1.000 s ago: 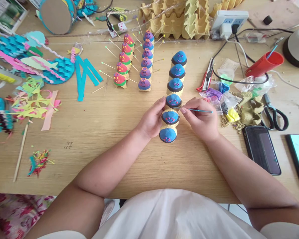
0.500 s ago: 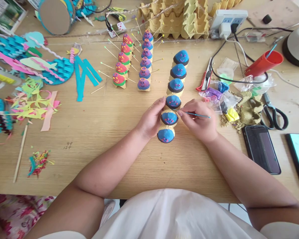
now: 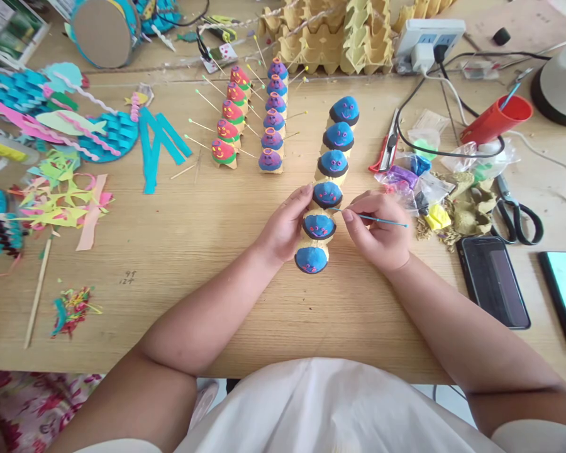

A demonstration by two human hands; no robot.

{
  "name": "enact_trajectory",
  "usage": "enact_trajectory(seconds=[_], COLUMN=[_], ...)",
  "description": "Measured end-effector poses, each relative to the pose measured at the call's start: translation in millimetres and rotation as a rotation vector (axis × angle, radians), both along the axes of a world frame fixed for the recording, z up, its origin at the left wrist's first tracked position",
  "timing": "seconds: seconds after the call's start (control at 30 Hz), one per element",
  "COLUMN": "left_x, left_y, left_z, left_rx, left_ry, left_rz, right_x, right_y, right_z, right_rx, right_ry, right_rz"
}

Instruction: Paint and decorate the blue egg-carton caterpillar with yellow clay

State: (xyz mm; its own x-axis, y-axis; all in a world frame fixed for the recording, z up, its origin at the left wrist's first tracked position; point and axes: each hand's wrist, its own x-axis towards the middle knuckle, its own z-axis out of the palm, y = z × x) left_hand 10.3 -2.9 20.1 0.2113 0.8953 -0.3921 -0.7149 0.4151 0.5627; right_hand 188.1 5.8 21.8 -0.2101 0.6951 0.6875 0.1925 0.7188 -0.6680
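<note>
A strip of egg-carton cups (image 3: pixel 318 226) covered in blue clay with black rims and small faces runs up the middle of the table. My left hand (image 3: pixel 285 223) grips its left side near the fourth cup from the top, thumb on the edge. Between the thumb and fingers of my right hand (image 3: pixel 380 229) is a thin blue stick (image 3: pixel 389 221), its tip at the lower rim of that same cup. Two finished-looking rows, one red and green (image 3: pixel 227 131), one purple (image 3: pixel 272 139), stand behind to the left with pins sticking out.
Right: a red cutter (image 3: pixel 387 148), clay bags (image 3: pixel 422 182), black scissors (image 3: pixel 519 217), a phone (image 3: pixel 494 283), a red cup (image 3: pixel 497 119) and cables. Left: paper crafts (image 3: pixel 108 135), scraps (image 3: pixel 73 311) and a wooden stick (image 3: pixel 40 289). Egg cartons (image 3: pixel 311 47) and a power strip (image 3: pixel 429 38) lie at the back.
The stick's outer end has shifted slightly right and down in my right hand. The lower end of the blue strip has moved slightly left. My left hand keeps its hold.
</note>
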Motion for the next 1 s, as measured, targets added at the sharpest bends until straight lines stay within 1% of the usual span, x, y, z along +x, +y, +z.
enact_trajectory(seconds=[0.1, 0.23, 0.33, 0.43, 0.53, 0.7, 0.77, 0.9, 1.0], left_x=[0.2, 0.2, 0.2, 0.7, 1.4, 1.6, 1.2, 0.6, 0.7], left_y=[-0.4, -0.6, -0.4, -0.5, -1.4, -2.5, -2.4, -1.9, -1.6], left_z=[-1.2, -2.5, -3.5, -3.2, -1.9, -0.4, 0.0, 0.0, -1.0], left_rx=[0.04, 0.018, 0.023, 0.011, 0.022, 0.098, 0.078, -0.045, -0.052], left_ry=[0.037, 0.011, 0.007, 0.006, 0.018, 0.065, 0.063, 0.002, -0.012], left_rz=[-0.025, -0.021, -0.015, -0.003, 0.007, -0.007, -0.001, 0.009, 0.005], right_x=[0.5, 0.7, 0.9, 1.2, 1.1, 0.6, 0.7, 1.1, 1.0], right_y=[1.2, 2.4, 3.0, 3.5, 3.8, 1.7, 0.2, -0.9, -0.3], right_z=[0.1, -1.8, -3.1, -3.4, -3.0, -2.0, -1.9, -3.1, -4.2], right_rx=[-0.012, 0.022, 0.06, 0.052, 0.038, 0.044, 0.042, 0.004, -0.003], right_ry=[-0.045, -0.057, -0.073, -0.136, -0.168, -0.111, -0.078, -0.053, -0.059], right_rz=[0.016, 0.027, 0.002, -0.022, -0.004, 0.008, -0.004, -0.025, -0.002])
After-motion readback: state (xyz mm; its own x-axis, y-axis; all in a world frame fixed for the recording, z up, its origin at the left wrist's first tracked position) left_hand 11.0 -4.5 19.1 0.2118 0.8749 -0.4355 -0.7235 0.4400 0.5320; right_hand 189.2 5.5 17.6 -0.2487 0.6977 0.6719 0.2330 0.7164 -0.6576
